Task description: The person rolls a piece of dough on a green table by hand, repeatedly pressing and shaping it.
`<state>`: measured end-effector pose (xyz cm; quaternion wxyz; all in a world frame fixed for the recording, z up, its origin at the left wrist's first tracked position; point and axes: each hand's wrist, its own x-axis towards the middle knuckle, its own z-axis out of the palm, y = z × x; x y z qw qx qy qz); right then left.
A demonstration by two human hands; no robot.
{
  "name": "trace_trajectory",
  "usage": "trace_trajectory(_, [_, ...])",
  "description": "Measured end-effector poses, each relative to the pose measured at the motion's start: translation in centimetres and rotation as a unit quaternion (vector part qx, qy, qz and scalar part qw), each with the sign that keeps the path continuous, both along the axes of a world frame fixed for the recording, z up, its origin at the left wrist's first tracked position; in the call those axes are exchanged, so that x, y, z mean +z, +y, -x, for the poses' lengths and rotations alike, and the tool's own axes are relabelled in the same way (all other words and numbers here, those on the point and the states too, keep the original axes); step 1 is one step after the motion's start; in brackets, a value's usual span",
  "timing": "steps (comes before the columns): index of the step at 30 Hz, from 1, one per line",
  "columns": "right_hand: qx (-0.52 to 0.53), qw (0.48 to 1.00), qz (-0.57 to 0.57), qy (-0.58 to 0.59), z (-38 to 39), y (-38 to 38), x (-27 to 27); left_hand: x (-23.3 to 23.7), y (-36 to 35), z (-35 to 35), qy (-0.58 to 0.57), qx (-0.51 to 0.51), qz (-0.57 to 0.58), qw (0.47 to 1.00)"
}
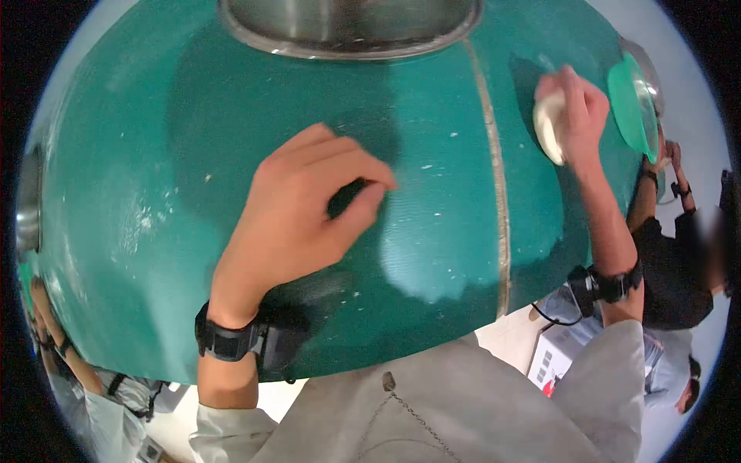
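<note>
My right hand point(579, 112) is closed around a smooth, pale piece of dough point(550, 127) at the right side of the green table point(440, 255). Part of the dough is hidden by the fingers and palm. My left hand point(309, 201) is over the middle of the table, its fingers curled and the thumb tip meeting the index finger, with a dark gap inside the loop. Nothing shows in that pinch. Each wrist wears a black strapped device.
A large metal bowl point(351, 27) stands at the table's far edge. To the right are a green plastic basin point(633, 108) and a co-worker in black point(671, 270). Another metal vessel point(29, 201) and a person's arm point(65, 339) appear at left. A pale seam point(494, 170) crosses the tabletop.
</note>
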<state>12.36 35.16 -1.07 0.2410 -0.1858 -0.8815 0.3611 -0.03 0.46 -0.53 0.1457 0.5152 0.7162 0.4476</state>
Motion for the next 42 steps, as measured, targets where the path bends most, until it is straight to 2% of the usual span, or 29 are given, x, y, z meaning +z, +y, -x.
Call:
trace_trajectory(1, [-0.055, 0.996, 0.058, 0.034, 0.5, 0.8, -0.1, 0.1, 0.1, -0.1, 0.002, -0.011, -0.007, 1.0])
trace_trajectory(3, [-0.085, 0.993, -0.011, 0.082, 1.3, 1.4, -0.5, 0.3, 0.3, -0.1, 0.019, 0.009, -0.018, 1.0])
trace_trajectory(4, [-0.103, 0.991, 0.014, 0.082, 1.5, 1.8, -0.8, 0.3, 0.4, -0.2, 0.02, -0.005, -0.032, 0.999])
trace_trajectory(6, [-0.106, 0.986, -0.082, 0.098, 1.5, 0.7, -0.5, 0.3, 0.2, -0.2, 0.027, 0.011, 0.001, 1.0])
trace_trajectory(9, [-0.11, 0.987, -0.074, 0.091, 0.6, -0.2, -0.6, 0.3, 0.1, -0.6, 0.023, 0.017, 0.006, 1.0])
trace_trajectory(11, [-0.049, 0.987, -0.126, 0.092, 0.5, -0.8, -0.6, 0.4, -0.4, -0.4, 0.017, 0.029, 0.008, 0.999])
trace_trajectory(15, [-0.007, 0.97, -0.22, 0.106, -0.1, -1.3, -0.3, 0.3, -0.4, -0.2, 0.033, 0.004, 0.007, 0.999])
trace_trajectory(17, [0.053, 0.972, -0.22, 0.071, -0.9, -1.5, 0.0, 0.9, -0.7, -0.1, 0.024, -0.001, 0.033, 0.999])
trace_trajectory(22, [0.079, 0.98, -0.18, 0.042, -3.8, -3.1, 2.4, 0.4, -0.4, -0.2, 0.018, 0.009, -0.027, 0.999])
trace_trajectory(25, [0.139, 0.966, -0.216, 0.028, -5.8, -2.0, 4.2, 0.1, -0.3, 0.0, 0.005, 0.013, -0.04, 0.999])
trace_trajectory(27, [0.178, 0.918, -0.34, -0.106, -6.7, -0.8, 5.7, 0.0, -0.3, 0.0, -0.014, 0.014, -0.033, 0.999])
trace_trajectory(28, [0.183, 0.917, -0.334, -0.119, -5.5, -1.9, 5.7, 0.1, -0.2, 0.0, -0.022, 0.014, -0.027, 0.999])
trace_trajectory(30, [0.213, 0.879, -0.426, 0.011, -1.0, -5.1, 4.4, 0.1, 0.0, 0.1, -0.037, 0.014, -0.015, 0.999])
trace_trajectory(31, [0.213, 0.874, -0.432, 0.065, 0.9, -5.5, 3.7, 0.1, 0.1, 0.0, -0.045, 0.019, -0.023, 0.999])
trace_trajectory(32, [0.215, 0.877, -0.425, 0.063, 1.6, -5.2, 3.3, 0.2, 0.0, 0.2, -0.051, 0.024, -0.031, 0.998])
trace_trajectory(34, [0.227, 0.875, -0.426, -0.027, 2.2, -4.6, 3.0, 0.7, -0.1, 0.4, -0.056, 0.024, -0.011, 0.998])
trace_trajectory(36, [0.22, 0.886, -0.409, -0.028, 3.3, -3.8, 2.8, 0.8, 0.4, 0.3, -0.054, 0.018, -0.005, 0.998])
trace_trajectory(39, [0.066, 0.97, -0.232, -0.025, 5.1, -1.8, 1.7, 0.6, 0.3, 0.2, -0.025, 0.013, -0.023, 0.999])
trace_trajectory(42, [-0.09, 0.993, -0.082, 0.0, 7.3, 0.6, 1.6, 0.5, 0.2, 0.0, -0.012, 0.017, -0.024, 0.999])
